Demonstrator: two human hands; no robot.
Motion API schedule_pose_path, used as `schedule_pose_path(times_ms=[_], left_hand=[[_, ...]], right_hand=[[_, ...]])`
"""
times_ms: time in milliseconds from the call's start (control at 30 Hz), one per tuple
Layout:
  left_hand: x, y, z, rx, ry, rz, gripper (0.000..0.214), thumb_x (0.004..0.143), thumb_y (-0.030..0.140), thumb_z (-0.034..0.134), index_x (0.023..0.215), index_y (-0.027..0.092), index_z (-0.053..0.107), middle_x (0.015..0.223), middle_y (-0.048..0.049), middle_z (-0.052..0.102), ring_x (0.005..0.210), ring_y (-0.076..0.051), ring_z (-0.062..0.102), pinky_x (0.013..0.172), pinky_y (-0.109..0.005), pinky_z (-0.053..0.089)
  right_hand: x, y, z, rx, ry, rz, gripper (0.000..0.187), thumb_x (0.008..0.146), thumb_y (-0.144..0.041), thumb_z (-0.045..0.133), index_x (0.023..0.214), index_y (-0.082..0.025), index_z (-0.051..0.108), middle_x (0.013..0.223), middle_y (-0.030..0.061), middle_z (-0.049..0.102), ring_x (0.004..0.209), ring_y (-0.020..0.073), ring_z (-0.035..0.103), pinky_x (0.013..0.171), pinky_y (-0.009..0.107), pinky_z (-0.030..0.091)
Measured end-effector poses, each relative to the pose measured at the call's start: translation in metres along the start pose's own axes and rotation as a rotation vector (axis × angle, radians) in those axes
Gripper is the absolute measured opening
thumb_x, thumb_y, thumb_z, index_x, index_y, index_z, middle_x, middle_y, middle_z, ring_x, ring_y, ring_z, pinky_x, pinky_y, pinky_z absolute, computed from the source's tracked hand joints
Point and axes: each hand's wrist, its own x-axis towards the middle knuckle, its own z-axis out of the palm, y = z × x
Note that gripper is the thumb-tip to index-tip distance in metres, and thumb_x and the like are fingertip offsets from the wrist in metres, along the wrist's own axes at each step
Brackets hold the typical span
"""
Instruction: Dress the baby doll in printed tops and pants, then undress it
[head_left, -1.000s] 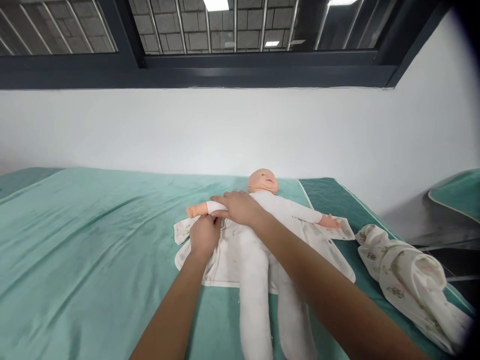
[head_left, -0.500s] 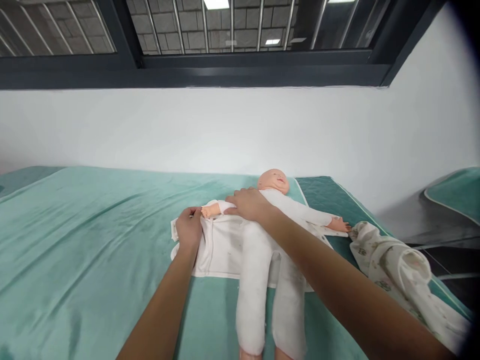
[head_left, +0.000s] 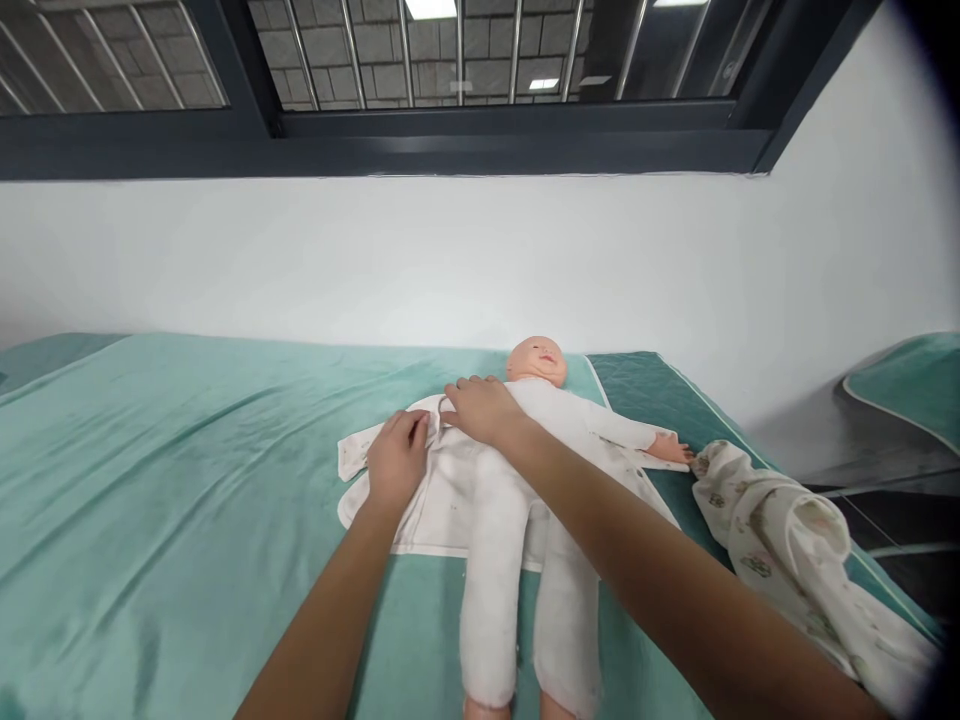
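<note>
A baby doll (head_left: 536,362) in a white one-piece suit lies on its back on an open white printed garment (head_left: 442,505) spread over the teal bed. My left hand (head_left: 396,458) rests on the garment's left side, its fingers bent and gripping the fabric near the sleeve. My right hand (head_left: 480,408) reaches across and curls over the doll's near shoulder and upper arm. That arm of the doll is hidden under my hands. The doll's other arm (head_left: 645,440) stretches out to the right.
The teal sheet (head_left: 165,470) covers the wide bed, which stands against a white wall under a barred window. A crumpled printed cloth (head_left: 780,545) lies at the bed's right edge, close to the doll's outstretched hand. Another teal surface (head_left: 911,385) shows at the far right.
The doll's left-side arm, visible before, is now hidden under my hands. My left hand moved from the garment's edge back toward my right hand. The view shifted slightly.
</note>
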Motion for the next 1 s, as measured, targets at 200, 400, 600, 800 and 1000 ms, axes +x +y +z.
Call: schedule_pose_path(times_ms=[200,400,600,800,1000], left_hand=[[0.002,-0.010,0.005,0.323,0.121,-0.179,0.035,0.088,0.042,0.054,0.109,0.017,0.064,0.113,-0.0133,0.060,0.106,-0.032,0.054,0.088,-0.043,0.045],[-0.001,-0.006,0.004,0.385,0.094,-0.132,0.020,0.090,0.032,0.051,0.094,0.019,0.066,0.099,-0.0100,0.064,0.100,-0.030,0.055,0.084,-0.041,0.044],[-0.005,0.001,0.000,0.341,0.120,-0.023,0.019,0.093,0.028,0.046,0.091,0.020,0.063,0.094,-0.0085,0.065,0.093,-0.027,0.056,0.080,-0.039,0.044],[-0.007,0.007,0.001,0.075,0.086,0.007,0.021,0.094,0.033,0.045,0.097,0.021,0.062,0.101,-0.0092,0.068,0.101,-0.026,0.059,0.089,-0.039,0.043],[-0.005,0.032,0.001,-0.405,-0.027,-0.187,0.017,0.090,0.037,0.050,0.087,0.022,0.059,0.117,-0.0046,0.067,0.109,-0.020,0.060,0.091,-0.032,0.045]], right_hand=[[-0.039,0.044,-0.017,0.170,0.152,0.165,0.036,0.097,-0.039,0.041,0.125,-0.020,0.055,0.119,0.0111,0.063,0.110,0.0259,0.056,0.087,0.037,0.044],[-0.124,0.094,0.020,0.381,0.628,0.727,0.044,0.091,-0.041,0.043,0.120,-0.011,0.058,0.115,0.0185,0.060,0.103,0.0287,0.057,0.088,0.040,0.044],[-0.154,0.091,0.026,0.514,0.342,0.878,0.065,0.092,-0.058,0.037,0.138,-0.012,0.045,0.086,0.0148,0.069,0.085,0.0325,0.064,0.077,0.042,0.044],[-0.151,0.089,0.026,0.777,0.369,0.792,0.069,0.090,-0.067,0.038,0.141,-0.021,0.044,0.102,0.0121,0.072,0.092,0.0300,0.067,0.085,0.043,0.048],[-0.140,0.088,0.042,1.296,0.417,0.708,0.083,0.083,-0.066,0.053,0.149,-0.020,0.030,0.132,0.0140,0.059,0.116,0.0276,0.060,0.100,0.041,0.047]])
